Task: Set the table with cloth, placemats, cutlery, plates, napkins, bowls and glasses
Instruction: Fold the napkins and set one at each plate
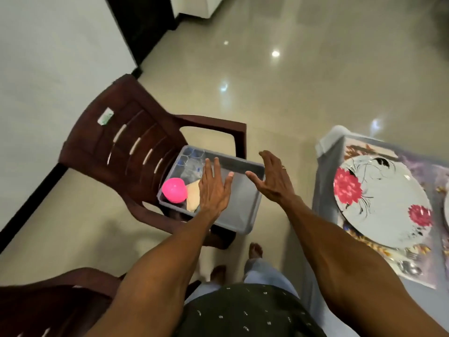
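Head view: brown chair (pixel 136 144) bears grey tray (pixel 239 205); floral plate (pixel 381 203) right.

The left hand (pixel 213 188) covers part of the beige napkins (pixel 193 194) and the glasses (pixel 192 164), which blur together beyond its fingertips. Right of the right hand (pixel 272 177), the floral plate (pixel 381 203) is smeared; cutlery (pixel 408 266) below it is indistinct, and a second plate (pixel 446 210) is cut off by the edge.

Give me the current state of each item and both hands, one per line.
left hand: open, fingers straight, over the tray, holding nothing
right hand: open, above the tray, holding nothing
grey tray: on the chair seat
pink bowl: in the tray
glasses: in the tray's far corner
floral plate: on a placemat on the table
cutlery: beside the plate
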